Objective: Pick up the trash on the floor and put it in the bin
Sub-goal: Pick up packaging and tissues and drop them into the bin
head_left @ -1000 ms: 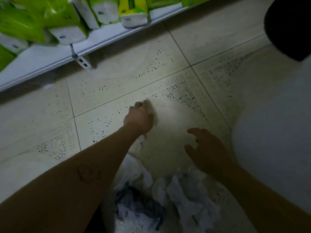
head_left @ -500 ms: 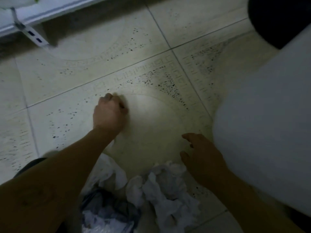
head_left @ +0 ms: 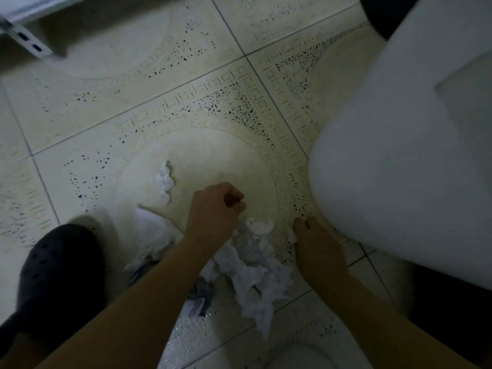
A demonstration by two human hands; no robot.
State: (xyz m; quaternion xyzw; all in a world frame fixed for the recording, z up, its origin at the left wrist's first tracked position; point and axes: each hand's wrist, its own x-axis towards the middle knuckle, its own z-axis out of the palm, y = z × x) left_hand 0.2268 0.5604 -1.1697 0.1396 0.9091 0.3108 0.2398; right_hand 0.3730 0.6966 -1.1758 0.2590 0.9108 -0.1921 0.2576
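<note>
A pile of crumpled white paper and plastic trash (head_left: 253, 272) lies on the tiled floor (head_left: 159, 107) between my forearms. One more crumpled white piece (head_left: 165, 182) rests apart, to the pile's far left. My left hand (head_left: 215, 209) hovers at the pile's far edge, curled into a fist, with a sliver of white scrap showing at its fingertips. To the pile's right, my right hand (head_left: 316, 243) is palm down with bent fingers touching the floor. A small white scrap (head_left: 291, 237) sits at its thumb side. No bin is clearly recognisable.
A large white shape (head_left: 399, 155) fills the right side, with something black (head_left: 380, 14) behind it; I cannot tell what either is. A dark clog shoe (head_left: 56, 265) stands at the lower left. A white shelf base and bracket (head_left: 26, 41) cross the top left.
The view tilted down and the shelf goods left the frame. My left hand drew back from the open floor to the pile, still in a fist. My right hand dropped to the floor.
</note>
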